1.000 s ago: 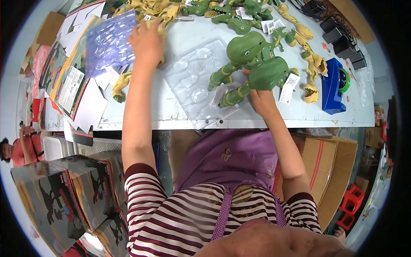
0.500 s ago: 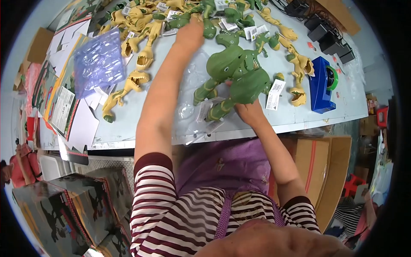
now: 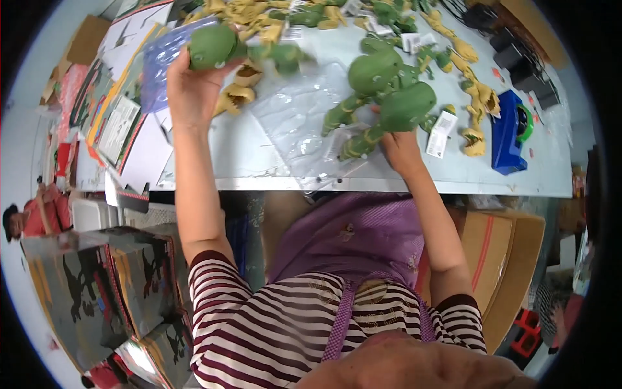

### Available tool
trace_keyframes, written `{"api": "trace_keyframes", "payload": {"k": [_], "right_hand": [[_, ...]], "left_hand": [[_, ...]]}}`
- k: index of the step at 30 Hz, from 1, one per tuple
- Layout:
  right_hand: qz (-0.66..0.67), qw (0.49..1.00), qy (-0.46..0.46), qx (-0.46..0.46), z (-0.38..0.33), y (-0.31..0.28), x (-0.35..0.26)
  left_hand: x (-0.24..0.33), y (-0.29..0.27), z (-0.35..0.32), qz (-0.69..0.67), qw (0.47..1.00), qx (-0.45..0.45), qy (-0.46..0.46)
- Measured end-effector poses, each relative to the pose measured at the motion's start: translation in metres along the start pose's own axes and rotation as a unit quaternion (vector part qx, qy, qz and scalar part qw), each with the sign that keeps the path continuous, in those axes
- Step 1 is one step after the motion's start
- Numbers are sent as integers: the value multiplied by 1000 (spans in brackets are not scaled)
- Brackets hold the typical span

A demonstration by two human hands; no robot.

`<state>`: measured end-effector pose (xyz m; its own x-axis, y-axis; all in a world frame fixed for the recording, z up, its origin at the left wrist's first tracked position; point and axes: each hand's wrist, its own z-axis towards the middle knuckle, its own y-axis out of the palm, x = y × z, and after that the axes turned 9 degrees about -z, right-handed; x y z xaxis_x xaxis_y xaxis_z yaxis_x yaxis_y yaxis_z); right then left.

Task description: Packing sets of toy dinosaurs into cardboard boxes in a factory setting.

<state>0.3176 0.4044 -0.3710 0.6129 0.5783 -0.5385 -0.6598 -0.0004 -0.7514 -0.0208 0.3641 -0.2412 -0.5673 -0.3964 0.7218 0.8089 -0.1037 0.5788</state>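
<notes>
My left hand (image 3: 197,91) is raised over the left of the table, its fingers closed around a green toy dinosaur (image 3: 212,47) whose far part is smeared by motion. My right hand (image 3: 400,149) grips a green toy dinosaur (image 3: 409,107) from beneath; its fingertips are mostly hidden. A second green toy dinosaur (image 3: 376,70) sits close against that one, with white tags hanging by their striped tails. Under and beside them lies a clear molded plastic tray (image 3: 291,123). Below my left hand, yellow toy dinosaurs (image 3: 234,98) lie with open mouths.
A heap of yellow and green toy dinosaurs (image 3: 259,19) spreads along the far side. At right stand a blue tape dispenser (image 3: 508,139) and black power adapters (image 3: 518,58). Printed card sheets (image 3: 123,123) and another clear tray (image 3: 155,71) lie left. Printed boxes (image 3: 78,292) are stacked below left.
My left hand has come away from the far heap, moving left and lifting a green toy dinosaur. My right hand keeps its grip. The view has shifted slightly.
</notes>
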Motion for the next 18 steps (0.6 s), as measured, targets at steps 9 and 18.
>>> {"api": "trace_keyframes", "payload": {"k": [9, 18], "right_hand": [[-60, 998, -28, -8, 5, 4, 0], [-86, 995, -46, -3, 2, 0, 3]], "left_hand": [[-71, -36, -36, -120, 951, 283, 37], [-41, -19, -22, 5, 968, 238, 77]]}}
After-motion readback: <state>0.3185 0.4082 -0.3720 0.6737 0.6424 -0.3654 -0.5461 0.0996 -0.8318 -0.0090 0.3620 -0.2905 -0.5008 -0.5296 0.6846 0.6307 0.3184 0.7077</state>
